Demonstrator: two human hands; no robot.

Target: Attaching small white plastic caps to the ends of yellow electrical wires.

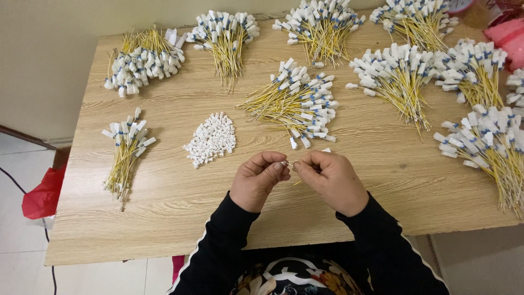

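My left hand (257, 179) and my right hand (329, 178) meet fingertip to fingertip above the near middle of the wooden table (174, 202). Between them is one thin yellow wire with a white end piece (326, 150) poking out past the right fingers. My left fingers pinch a small white cap (285, 163) at the wire's end. A heap of loose white caps (212, 139) lies just left of my left hand. The closest bundle of yellow wires with white and blue ends (297, 101) rests right behind my hands.
Several more wire bundles ring the table: a small one at the left (125, 155), others along the far edge (144, 57) (322, 24) and down the right side (486, 142). A red bag (41, 196) sits on the floor at left. Pink items (505, 33) are at the far right corner.
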